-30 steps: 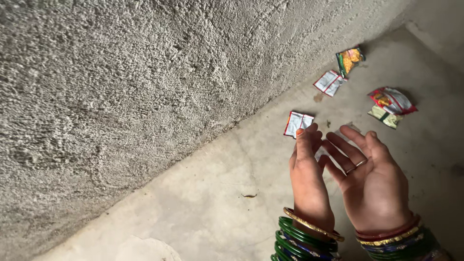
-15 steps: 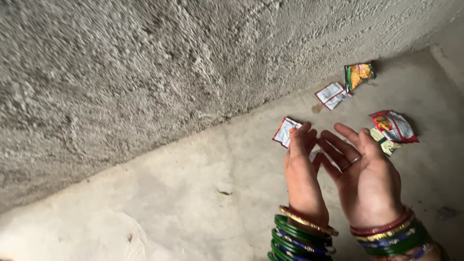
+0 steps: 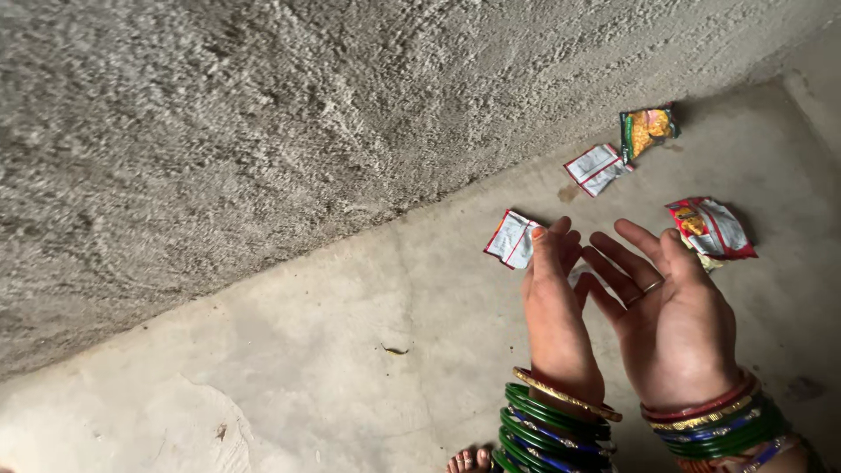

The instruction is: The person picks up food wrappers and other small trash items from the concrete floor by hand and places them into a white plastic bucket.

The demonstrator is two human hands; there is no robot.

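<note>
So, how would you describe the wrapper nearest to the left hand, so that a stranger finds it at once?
Follow the foot of the rough grey plaster wall along the concrete floor. The small white foil wrapper with a red edge lies there, just beyond the left hand. Unlike the similar white wrapper farther along, no green-and-orange packet lies beside it.
</note>
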